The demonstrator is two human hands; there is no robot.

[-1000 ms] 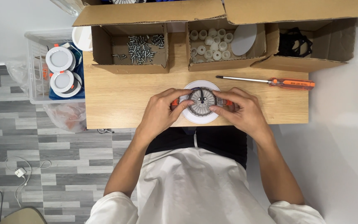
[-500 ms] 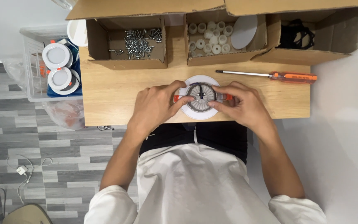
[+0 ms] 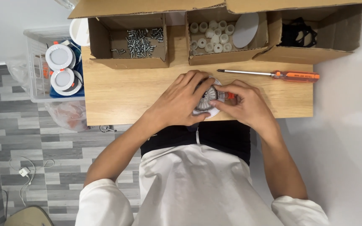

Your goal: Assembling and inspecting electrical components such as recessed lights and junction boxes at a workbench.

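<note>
Near the front edge of the wooden table (image 3: pixel 118 94), a round white downlight fixture (image 3: pixel 208 100) lies flat with its finned metal back facing up; being round, it shows no long axis, though an orange clip sticks out on its right side. The left hand (image 3: pixel 180 100) covers its left half, fingers curled over the rim and gripping it. The right hand (image 3: pixel 246 102) pinches the right edge at the clip. Behind them an orange-handled screwdriver (image 3: pixel 273 75) lies crosswise, tip pointing left. Three open cardboard boxes line the back: screws (image 3: pixel 141 39), small white parts (image 3: pixel 212 35), black parts (image 3: pixel 298 33). Left of the table, a clear bin (image 3: pixel 34 83) holds finished lights above a grey plank floor (image 3: pixel 34 146).
</note>
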